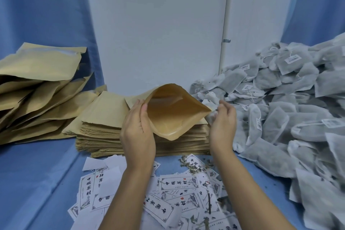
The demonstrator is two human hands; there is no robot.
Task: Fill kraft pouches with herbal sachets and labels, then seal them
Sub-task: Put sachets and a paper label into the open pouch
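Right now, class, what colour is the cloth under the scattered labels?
Blue: the cloth is plain blue, best seen in the head view.

"中國藥材" on paper labels (178, 183)

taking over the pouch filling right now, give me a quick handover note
Left hand grips the open pouch by the left edge of its mouth, above the stack of flat pouches.
Right hand seems to pinch a sachet at the pouch's right corner; it is blurred.
Sachet pile lies on the right, labels are scattered in front, and loose pouches are heaped on the left.
Done: pouch picked up and opened; it looks empty inside.
Left: put in the sachet and a label, seal, then go on through the stack.
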